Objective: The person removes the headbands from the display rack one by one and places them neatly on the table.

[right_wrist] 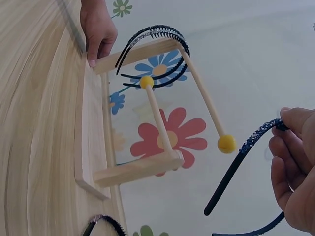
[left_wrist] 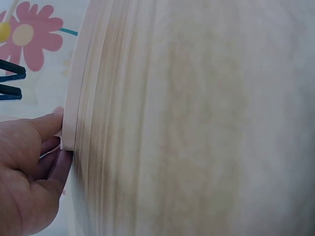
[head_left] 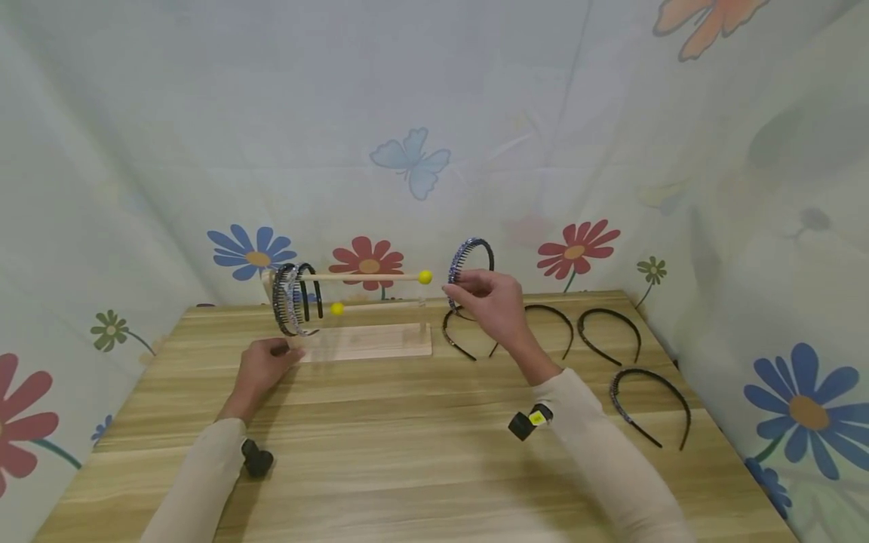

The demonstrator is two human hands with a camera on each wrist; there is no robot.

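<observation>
At the left end of a wooden stand's base point(head_left: 373, 342), my left hand point(head_left: 263, 369) pinches the board's corner between thumb and fingers; the left wrist view shows this grip point(left_wrist: 29, 172) close up. Two rods with yellow ball tips point(head_left: 425, 277) project from the stand's uprights. A few dark, glittery headbands point(head_left: 292, 302) hang near the upper rod's left end. My right hand point(head_left: 492, 302) holds another toothed headband point(head_left: 455, 262) by its side, raised just right of the upper rod's ball. In the right wrist view, its beaded part point(right_wrist: 257, 137) meets my thumb and fingertips, with the black ends hanging free.
Several black headbands lie along the right side of the wooden table point(head_left: 407, 452), one of them point(head_left: 682, 400) nearer the front right edge. A patterned cloth point(head_left: 271, 151) with flowers and a butterfly hangs behind and beside the table.
</observation>
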